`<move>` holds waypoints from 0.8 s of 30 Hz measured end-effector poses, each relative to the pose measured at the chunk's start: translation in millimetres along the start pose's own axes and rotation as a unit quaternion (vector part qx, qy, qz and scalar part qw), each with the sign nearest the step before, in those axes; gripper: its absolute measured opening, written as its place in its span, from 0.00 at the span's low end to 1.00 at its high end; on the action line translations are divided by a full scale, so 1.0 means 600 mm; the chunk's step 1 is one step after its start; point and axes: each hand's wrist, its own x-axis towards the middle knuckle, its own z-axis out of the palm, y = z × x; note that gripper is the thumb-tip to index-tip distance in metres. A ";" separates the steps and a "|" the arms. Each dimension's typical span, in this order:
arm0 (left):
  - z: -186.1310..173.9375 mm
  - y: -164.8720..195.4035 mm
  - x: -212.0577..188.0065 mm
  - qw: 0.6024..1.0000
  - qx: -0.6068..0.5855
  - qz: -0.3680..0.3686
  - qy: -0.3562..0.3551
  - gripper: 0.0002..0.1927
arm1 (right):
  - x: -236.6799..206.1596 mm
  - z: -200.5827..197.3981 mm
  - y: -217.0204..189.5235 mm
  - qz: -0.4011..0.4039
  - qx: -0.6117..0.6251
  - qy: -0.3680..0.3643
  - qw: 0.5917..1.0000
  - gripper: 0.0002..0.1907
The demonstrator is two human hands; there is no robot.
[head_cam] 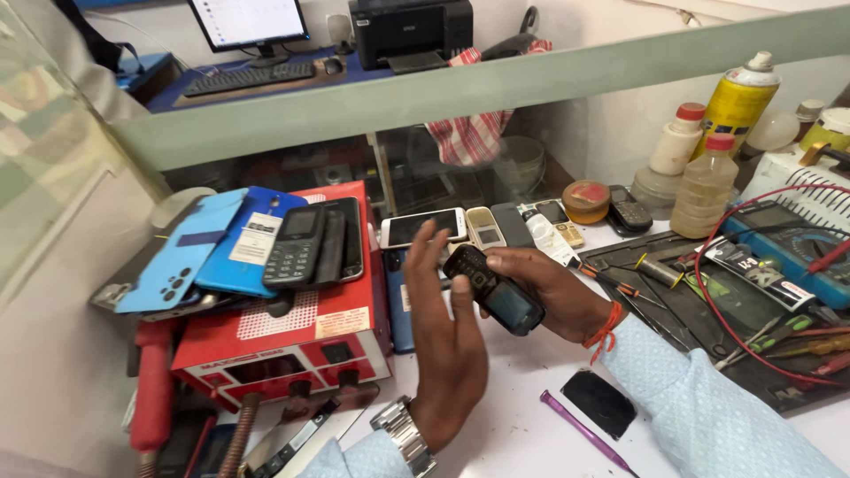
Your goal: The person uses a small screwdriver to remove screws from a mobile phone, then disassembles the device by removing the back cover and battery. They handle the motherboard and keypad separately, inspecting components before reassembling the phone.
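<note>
White worktop [522, 416], cluttered; glass partition [478, 88] at twelve o'clock. Right hand [553, 292] has a closed grip on a glossy black keypad phone [492, 290]. Left hand [447, 345] is open, empty.

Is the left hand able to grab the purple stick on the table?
Probably yes. The left hand is open and holds nothing, and the purple stick lies bare on the white table just beside it. Only the right forearm is close by, not across it.

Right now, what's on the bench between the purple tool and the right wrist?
Head view: a flat black oval piece lies on the white bench, between the purple tool and the right hand wrist with its orange thread.
</note>
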 end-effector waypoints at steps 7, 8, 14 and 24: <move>-0.028 -0.085 -0.025 0.996 0.038 0.061 -0.047 0.35 | 0.027 -0.002 0.017 0.073 -0.006 -0.025 0.997 0.23; -0.036 -0.095 -0.023 0.993 0.039 0.088 -0.070 0.38 | 0.033 -0.002 0.022 0.091 -0.015 -0.018 0.996 0.23; -0.062 -0.121 -0.003 0.965 0.080 0.177 -0.176 0.46 | 0.049 -0.011 0.050 0.128 0.015 -0.010 0.992 0.19; -0.061 -0.130 -0.006 0.966 0.100 0.133 -0.195 0.36 | 0.048 -0.016 0.066 0.140 0.028 0.048 0.989 0.20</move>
